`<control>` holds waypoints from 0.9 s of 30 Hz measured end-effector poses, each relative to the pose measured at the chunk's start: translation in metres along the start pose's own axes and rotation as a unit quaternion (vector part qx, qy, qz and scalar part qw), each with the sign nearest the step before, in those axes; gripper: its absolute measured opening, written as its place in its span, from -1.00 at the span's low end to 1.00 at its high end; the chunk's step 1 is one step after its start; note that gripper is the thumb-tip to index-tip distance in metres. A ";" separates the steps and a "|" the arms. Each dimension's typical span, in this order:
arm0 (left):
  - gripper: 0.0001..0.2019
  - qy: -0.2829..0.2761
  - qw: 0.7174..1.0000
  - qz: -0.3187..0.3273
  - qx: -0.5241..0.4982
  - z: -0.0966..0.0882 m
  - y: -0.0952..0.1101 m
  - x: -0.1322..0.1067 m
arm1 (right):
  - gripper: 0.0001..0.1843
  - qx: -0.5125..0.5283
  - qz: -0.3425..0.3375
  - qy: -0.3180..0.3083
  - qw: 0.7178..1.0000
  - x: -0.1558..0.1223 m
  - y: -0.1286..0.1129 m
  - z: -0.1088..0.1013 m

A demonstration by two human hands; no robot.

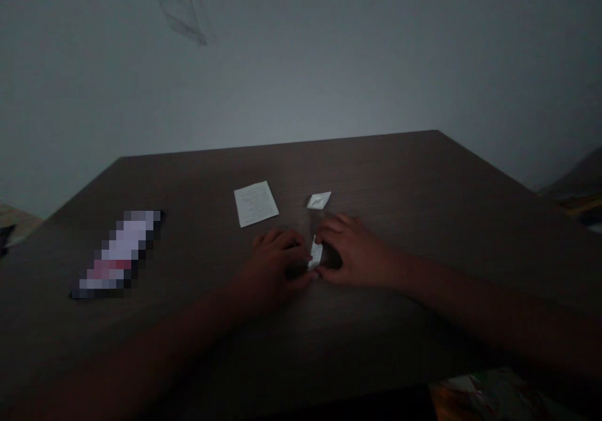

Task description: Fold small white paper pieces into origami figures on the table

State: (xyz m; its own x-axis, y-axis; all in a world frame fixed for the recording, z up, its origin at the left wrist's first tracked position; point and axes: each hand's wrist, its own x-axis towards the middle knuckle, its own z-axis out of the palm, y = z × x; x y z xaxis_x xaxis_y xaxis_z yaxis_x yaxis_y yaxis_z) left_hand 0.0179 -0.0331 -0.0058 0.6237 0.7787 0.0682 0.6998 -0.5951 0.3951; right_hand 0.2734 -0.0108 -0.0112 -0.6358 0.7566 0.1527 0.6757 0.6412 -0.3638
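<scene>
Between my two hands is a small piece of printed paper (pixel 315 253), folded and standing a little off the table. My left hand (pixel 277 261) pinches its left side with curled fingers. From the right, the fingers and thumb of my right hand (pixel 350 248) close on its other edge. Just beyond my right hand lies a small folded paper shape (pixel 319 201), pale and diamond-like. Farther left, past my left fingers, a flat square sheet of printed paper (pixel 256 204) rests on the table.
The dark wood-grain table (pixel 197 346) reaches to a pale wall (pixel 301 82). A phone with a blurred-out screen (pixel 120 251) lies at the left. A clear plastic bag (pixel 179 7) hangs on the wall. Colourful items (pixel 493 396) show below the near edge at right.
</scene>
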 end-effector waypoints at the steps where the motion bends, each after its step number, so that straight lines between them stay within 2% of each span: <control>1: -0.87 -0.001 1.000 0.004 -0.002 0.001 0.000 0.000 | -0.60 0.005 -0.006 0.004 1.000 0.001 0.003 0.001; 4: -0.88 -0.001 1.000 0.005 0.007 0.003 -0.001 0.002 | -0.90 0.032 -0.022 0.015 0.999 0.004 0.013 0.004; 5: -0.89 0.000 1.000 0.004 0.013 0.004 -0.001 0.002 | -0.94 0.035 -0.027 0.021 0.999 0.006 0.016 0.005; 9: -0.90 0.006 0.999 0.018 0.034 0.005 0.000 0.002 | -0.90 0.036 -0.051 0.031 0.998 0.008 0.024 0.008; 15: -0.70 -0.014 0.994 0.099 0.050 0.004 0.004 0.001 | -0.94 0.036 -0.035 0.032 0.998 0.005 0.022 0.010; 22: -0.69 -0.020 0.988 0.105 0.114 0.004 0.012 -0.002 | -0.94 0.052 -0.028 0.055 0.997 0.005 0.026 0.018; 27: -0.73 -0.017 0.986 0.117 0.119 0.006 0.010 -0.003 | -0.89 0.060 -0.016 0.078 0.995 0.010 0.036 0.024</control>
State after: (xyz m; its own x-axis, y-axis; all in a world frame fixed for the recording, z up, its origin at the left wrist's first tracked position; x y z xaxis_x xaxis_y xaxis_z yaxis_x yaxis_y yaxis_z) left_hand 0.0257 -0.0427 -0.0078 0.7863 0.6098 0.0994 0.5946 -0.7906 0.1463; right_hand 0.2820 0.0170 -0.0443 -0.5841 0.7530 0.3029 0.6009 0.6521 -0.4623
